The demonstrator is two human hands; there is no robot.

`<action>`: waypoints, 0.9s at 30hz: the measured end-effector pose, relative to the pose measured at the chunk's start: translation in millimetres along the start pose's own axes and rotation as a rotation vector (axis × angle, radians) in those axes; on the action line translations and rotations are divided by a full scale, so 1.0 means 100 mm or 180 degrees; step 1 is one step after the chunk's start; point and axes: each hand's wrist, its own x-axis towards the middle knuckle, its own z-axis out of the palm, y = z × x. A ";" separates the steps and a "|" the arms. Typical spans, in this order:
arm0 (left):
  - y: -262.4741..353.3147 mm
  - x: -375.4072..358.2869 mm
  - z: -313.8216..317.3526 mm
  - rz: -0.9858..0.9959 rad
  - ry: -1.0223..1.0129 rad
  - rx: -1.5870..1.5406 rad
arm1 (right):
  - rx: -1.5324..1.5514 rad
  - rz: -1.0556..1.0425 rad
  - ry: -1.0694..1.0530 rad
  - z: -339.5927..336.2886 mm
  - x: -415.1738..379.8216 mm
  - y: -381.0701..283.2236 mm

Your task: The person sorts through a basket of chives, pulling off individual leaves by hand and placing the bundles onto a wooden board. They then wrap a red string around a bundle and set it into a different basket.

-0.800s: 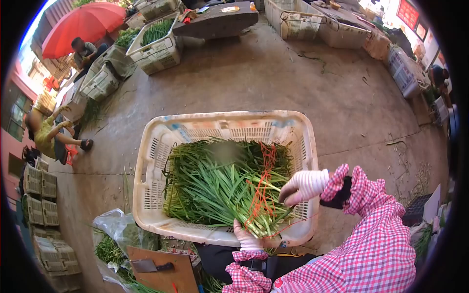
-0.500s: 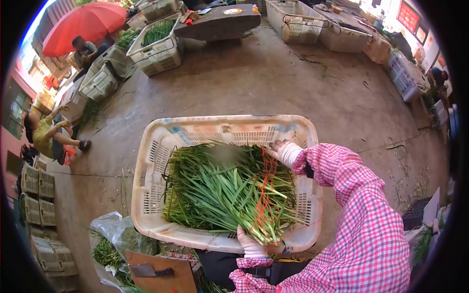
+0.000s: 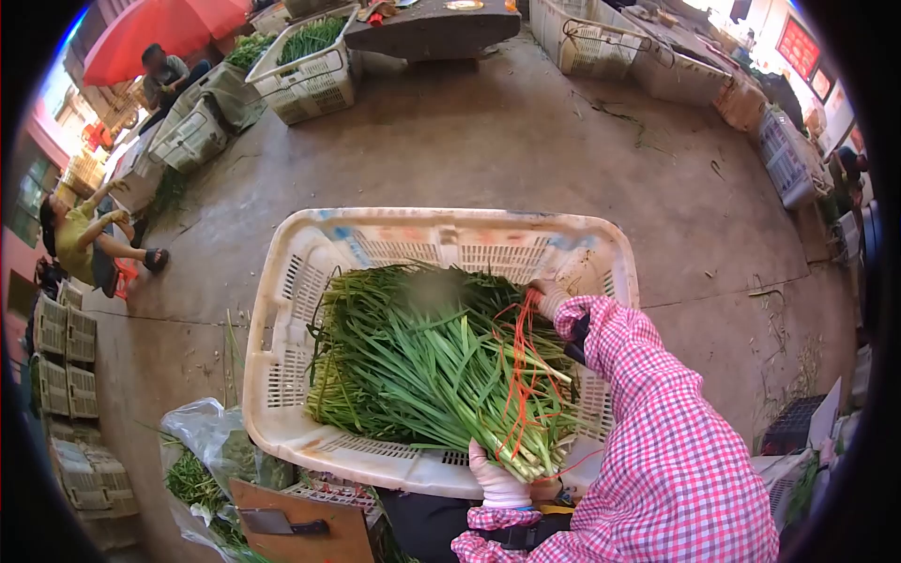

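A large white plastic crate [image 3: 272,375] holds long, flat-leaved greens [image 3: 361,347], chive-like in look. On top lies a bunch of greens [image 3: 469,385] with its pale stem ends pointing towards me. My left hand [image 3: 497,477], wrapped at the wrist, grips the bunch by these ends, thumb on top and fingers hidden beneath. Loose red string [image 3: 522,366] trails across the stems. At the crate's right inner side, my right hand [image 3: 544,296] is closed with the upper end of the string at its fingertips.
At lower left, a cleaver [image 3: 282,523] rests on a wooden board [image 3: 310,544] beside a plastic bag [image 3: 211,436] of greens. A seated person in yellow [image 3: 80,239] is at left, another [image 3: 164,80] near a red umbrella [image 3: 155,38]. Crates [image 3: 305,84] and a stone table [image 3: 432,36] stand behind.
My right hand has gone from spread fingers to closed at the string and drawn slightly towards me. My left hand stays on the stem ends. The view has shifted slightly.
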 end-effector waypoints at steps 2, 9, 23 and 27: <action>-0.02 0.03 -0.07 0.0117 -0.0070 0.0221 | 0.0572 0.0371 0.0144 0.03 -0.18 -0.08; -0.04 0.12 -0.11 -0.0087 -0.0190 0.0031 | 0.3350 0.2033 0.0801 -0.56 -0.80 -0.49; -0.09 0.28 -0.19 -0.0168 -0.0195 0.0218 | 0.2521 -0.0258 0.2271 -3.52 -2.61 -0.15; 0.04 -0.01 0.07 -0.0428 -0.0272 -0.0228 | 0.2150 0.2083 0.4380 -4.28 -3.38 1.58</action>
